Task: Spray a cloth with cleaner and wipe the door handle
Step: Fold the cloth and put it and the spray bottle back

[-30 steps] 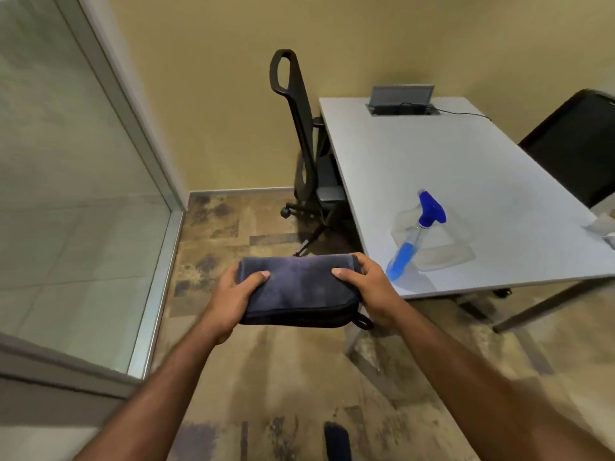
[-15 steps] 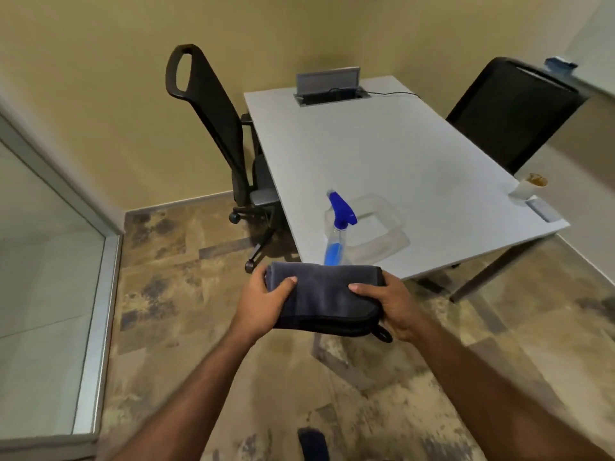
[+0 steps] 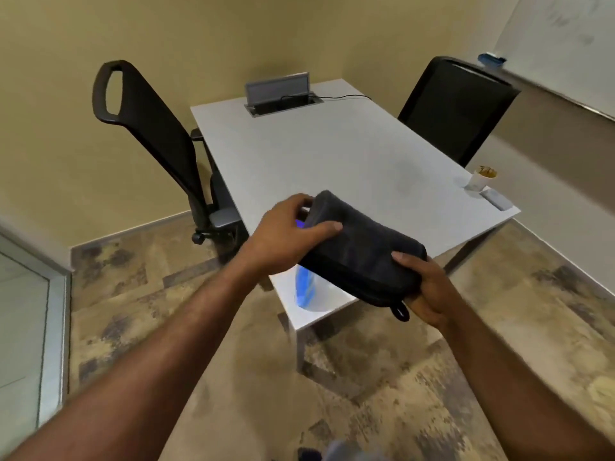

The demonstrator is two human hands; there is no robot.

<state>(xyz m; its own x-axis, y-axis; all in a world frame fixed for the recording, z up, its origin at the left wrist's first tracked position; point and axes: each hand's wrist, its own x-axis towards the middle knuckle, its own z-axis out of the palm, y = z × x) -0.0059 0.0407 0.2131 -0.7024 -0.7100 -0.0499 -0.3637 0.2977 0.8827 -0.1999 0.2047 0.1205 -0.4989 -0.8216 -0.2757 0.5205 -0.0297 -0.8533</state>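
My left hand (image 3: 286, 237) and right hand (image 3: 426, 287) grip the folded dark grey cloth (image 3: 362, 254), fingers (image 3: 298, 202) curled round its ends, above the near corner of the white rectangular worktop (image 3: 332, 154). The clear spray bottle of blue liquid (image 3: 306, 291) sits on that corner, mostly hidden by the cloth.

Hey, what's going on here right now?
A person holds a folded dark cloth in both hands, the left hand gripping one end and the right hand the other, above the near corner of a white table. A blue spray bottle stands on that corner, mostly hidden behind the cloth. Neither hand holds it.
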